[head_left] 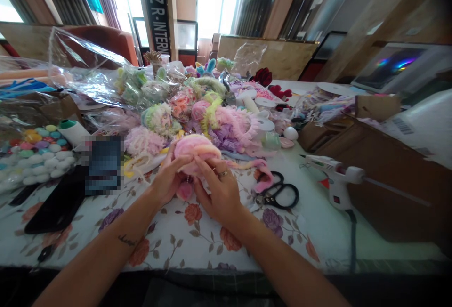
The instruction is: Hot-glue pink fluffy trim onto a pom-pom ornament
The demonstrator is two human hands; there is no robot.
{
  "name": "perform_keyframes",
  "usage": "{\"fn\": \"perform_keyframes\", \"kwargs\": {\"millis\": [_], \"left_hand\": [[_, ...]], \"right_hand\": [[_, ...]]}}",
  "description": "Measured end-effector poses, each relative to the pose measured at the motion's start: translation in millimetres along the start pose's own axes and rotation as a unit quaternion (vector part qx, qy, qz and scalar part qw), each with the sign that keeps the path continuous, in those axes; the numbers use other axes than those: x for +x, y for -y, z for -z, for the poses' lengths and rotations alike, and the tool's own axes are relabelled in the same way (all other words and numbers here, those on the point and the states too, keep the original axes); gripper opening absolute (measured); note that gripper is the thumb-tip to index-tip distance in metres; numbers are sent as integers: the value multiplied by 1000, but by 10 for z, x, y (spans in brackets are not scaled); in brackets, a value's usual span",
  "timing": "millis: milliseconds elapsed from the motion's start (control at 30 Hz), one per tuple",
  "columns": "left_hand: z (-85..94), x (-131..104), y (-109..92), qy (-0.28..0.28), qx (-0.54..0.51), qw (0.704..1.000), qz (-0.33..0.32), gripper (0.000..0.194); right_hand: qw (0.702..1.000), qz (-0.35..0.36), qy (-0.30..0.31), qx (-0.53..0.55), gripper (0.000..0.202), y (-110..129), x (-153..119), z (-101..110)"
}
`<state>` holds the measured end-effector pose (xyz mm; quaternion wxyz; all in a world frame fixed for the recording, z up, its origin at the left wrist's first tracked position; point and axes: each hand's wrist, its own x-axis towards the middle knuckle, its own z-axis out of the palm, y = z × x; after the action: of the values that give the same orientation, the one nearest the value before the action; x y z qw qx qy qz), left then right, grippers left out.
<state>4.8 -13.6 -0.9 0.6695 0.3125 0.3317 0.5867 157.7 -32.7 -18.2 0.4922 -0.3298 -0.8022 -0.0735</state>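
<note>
Between my hands is a fluffy pink and peach bundle (196,147) that looks like thick chenille yarn; its exact kind I cannot make out. My left hand (169,177) wraps around its left side. With a ring on one finger, my right hand (221,189) pinches at its lower front. A small pink tuft (184,190) hangs below, by a short beaded strand. From the bundle's right side a pink and yellow fuzzy strand (264,173) trails across the floral cloth (169,246). Black-handled scissors (280,196) lie close to the strand's end.
A heap of pastel yarn and trims (226,118) fills the back. At right are a white glue gun (335,175) with its cord and a cardboard box (395,189). Pompoms (49,161), a black phone-like slab (56,203) and a white cone spool (72,133) lie left.
</note>
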Motion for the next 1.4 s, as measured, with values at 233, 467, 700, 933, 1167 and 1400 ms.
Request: {"fn": "perform_keyframes", "kwargs": {"millis": [233,467,700,933,1167,1400], "left_hand": [[-10,2,17,9,19,999,-48,74],[-33,1,15,-1,50,996,-77,89],[-53,14,-11,-12,24,999,-41,57],[-35,20,-32,-18,15,999,-46,50],[-54,12,-47,-20,21,999,-27,47],[-30,23,-14,-27,12,998,-62,52]], "right_hand": [[998,-14,42,-53,48,-10,-14,-45],[998,-34,40,-19,51,-4,-8,-59],[999,-33,35,24,49,-14,-38,-57],[997,-61,18,48,40,3,-21,-43],[999,-39,29,16,50,-5,-11,-55],[998,-47,47,10,62,-28,-36,-72]]}}
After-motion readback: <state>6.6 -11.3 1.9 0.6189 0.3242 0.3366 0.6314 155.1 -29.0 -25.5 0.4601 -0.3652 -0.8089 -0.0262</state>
